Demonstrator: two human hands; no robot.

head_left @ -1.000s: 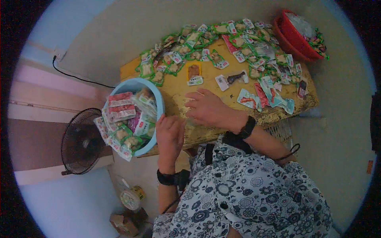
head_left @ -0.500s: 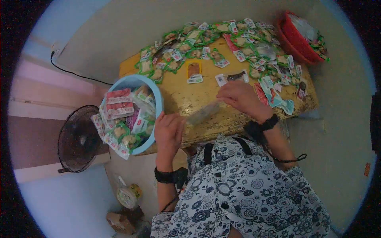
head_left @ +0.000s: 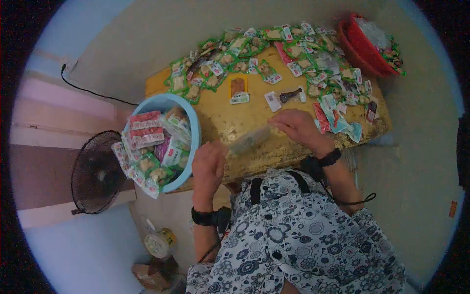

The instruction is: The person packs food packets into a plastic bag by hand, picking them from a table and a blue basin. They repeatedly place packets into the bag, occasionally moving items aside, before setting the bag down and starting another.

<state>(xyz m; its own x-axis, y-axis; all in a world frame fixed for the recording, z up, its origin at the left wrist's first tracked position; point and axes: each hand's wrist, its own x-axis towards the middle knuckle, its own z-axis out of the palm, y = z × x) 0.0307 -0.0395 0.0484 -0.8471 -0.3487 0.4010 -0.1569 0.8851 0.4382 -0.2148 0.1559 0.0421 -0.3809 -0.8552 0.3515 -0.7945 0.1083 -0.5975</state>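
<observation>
Clear plastic bag [head_left: 249, 139], long and see-through, is stretched between both hands over the near edge of the yellow table [head_left: 220, 117]. It lies slantwise, one end at the left hand [head_left: 208, 166] at about 7 o'clock of the tabletop, the other at the right hand [head_left: 296, 126] near the middle of the near edge. The left hand is curled narrow around its end, knuckles up; the right hand pinches the far end with fingers bent. Held at both ends like this, the bag seems to be kept taut and flat against the wood, though whether its mouth is open cannot be told.

At 9 o'clock of the left hand, touching the table's corner, sits a light blue basin [head_left: 193, 122] heaped with sealed snack packets [head_left: 147, 134], some spilling over its rim; it stands within easy reach of that hand. Across the far half of the table, from 10 to 2 o'clock, lies a wide spread of green-edged snack sachets [head_left: 235, 54], with a few single ones apart in the bare middle, such as a dark one [head_left: 290, 94] just beyond the right hand. A red basket [head_left: 362, 49] overhangs the far right corner. On the floor at left stands a black fan [head_left: 95, 171].
</observation>
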